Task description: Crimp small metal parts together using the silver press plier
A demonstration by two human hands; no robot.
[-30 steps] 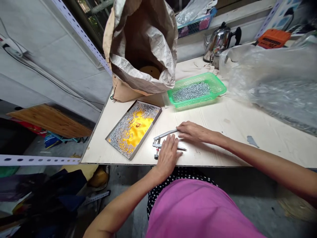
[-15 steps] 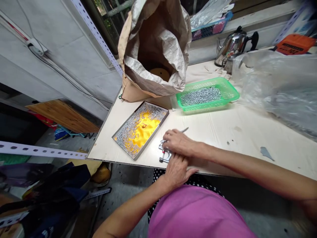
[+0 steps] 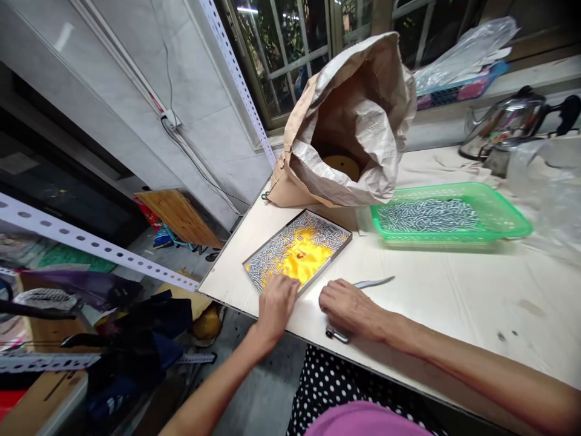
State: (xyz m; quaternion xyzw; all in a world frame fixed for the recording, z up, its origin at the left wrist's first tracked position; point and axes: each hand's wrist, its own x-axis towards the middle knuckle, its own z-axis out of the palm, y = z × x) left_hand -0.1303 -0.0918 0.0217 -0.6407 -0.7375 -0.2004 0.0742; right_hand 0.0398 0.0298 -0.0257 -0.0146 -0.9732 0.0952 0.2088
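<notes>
My left hand (image 3: 276, 307) is at the near edge of a shallow tray (image 3: 324, 264), fingers curled and pressed together; anything between them is too small to make out. The tray has a yellow lining (image 3: 305, 257) with many small silvery metal pins scattered over it. To its right, my right hand (image 3: 348, 306) rests closed over a small clamp-like metal tool (image 3: 336, 334), mostly hidden under the palm. A narrow, pointed grey metal piece (image 3: 376, 283) sticks out past the right fingers; whether it belongs to the tool I cannot tell.
A green plastic basket (image 3: 503, 227) with more metal pins stands behind on the right. An open paper sack (image 3: 299, 157) stands behind the tray. Farther right are a steel kettle (image 3: 508, 121) and clear plastic sheeting (image 3: 544, 188). The table's front edge (image 3: 299, 337) runs below my hands.
My left hand has left the tool beside my right hand and moved left to the tray. My right hand stays over the tool. The camera view has shifted left.
</notes>
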